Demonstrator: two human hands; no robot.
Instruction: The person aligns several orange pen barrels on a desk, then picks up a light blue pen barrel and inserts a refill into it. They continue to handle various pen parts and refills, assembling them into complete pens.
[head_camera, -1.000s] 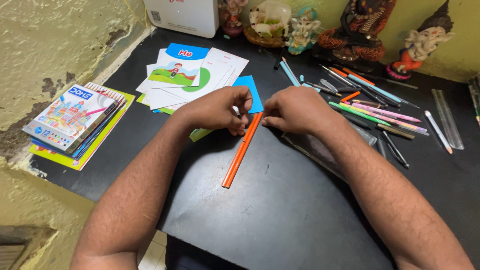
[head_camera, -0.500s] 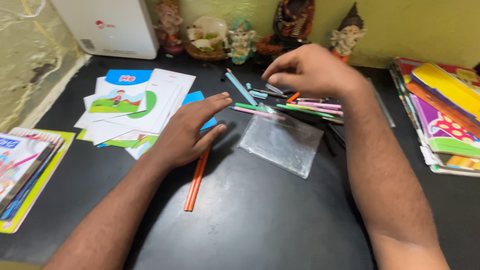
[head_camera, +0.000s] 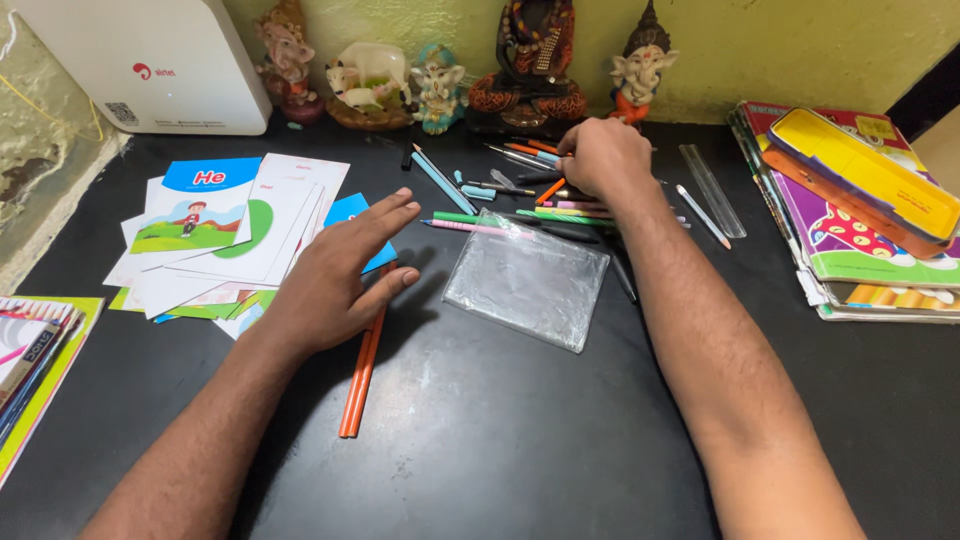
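Observation:
My left hand (head_camera: 335, 280) lies flat with fingers spread over the upper ends of two orange pencils (head_camera: 357, 385) on the black table (head_camera: 520, 430). It holds nothing. My right hand (head_camera: 600, 158) reaches to the back of the table into a scatter of pens and pencils (head_camera: 480, 190), its fingers curled down among them; whether it grips one is hidden. A clear plastic pouch (head_camera: 527, 281) lies between the two arms, with a pink pencil (head_camera: 465, 227) and a green pencil (head_camera: 468, 217) at its far edge.
Picture cards (head_camera: 230, 230) are fanned out at the left, over a blue card (head_camera: 352, 212). A box of colour pencils (head_camera: 30, 350) sits at the left edge. Books (head_camera: 860, 240) are stacked at right. Figurines (head_camera: 440, 85) and a white box (head_camera: 150, 65) line the back wall. A clear ruler (head_camera: 712, 190) lies nearby.
My right hand left the orange pencils and moved back into the scattered pens. My left hand opened flat over the pencils. The view has swung to the right.

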